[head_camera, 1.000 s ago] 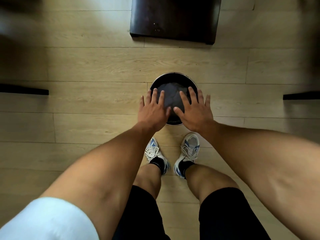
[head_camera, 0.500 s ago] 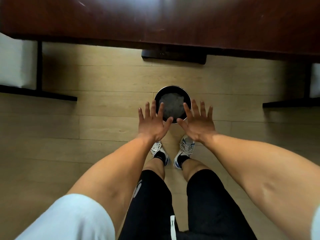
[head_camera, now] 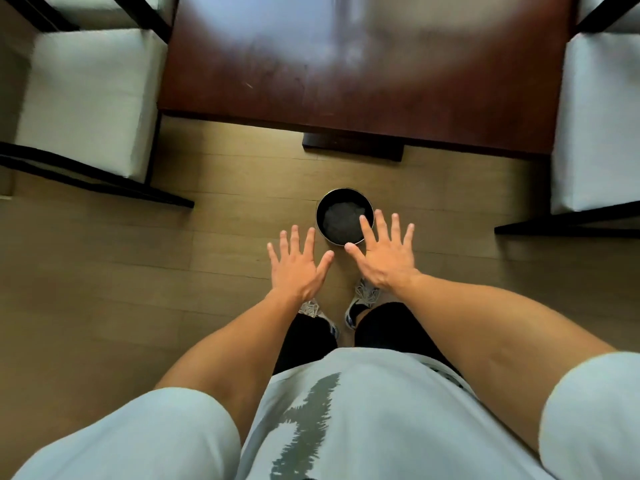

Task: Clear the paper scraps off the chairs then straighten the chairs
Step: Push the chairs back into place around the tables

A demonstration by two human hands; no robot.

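Two white-cushioned chairs with dark frames, seats bare

Soft daylight glare on the blurred tabletop, motion-smeared chair seats, wide-angle bending at edges.

Dining room: wooden table, cushioned chairs, plank floor.
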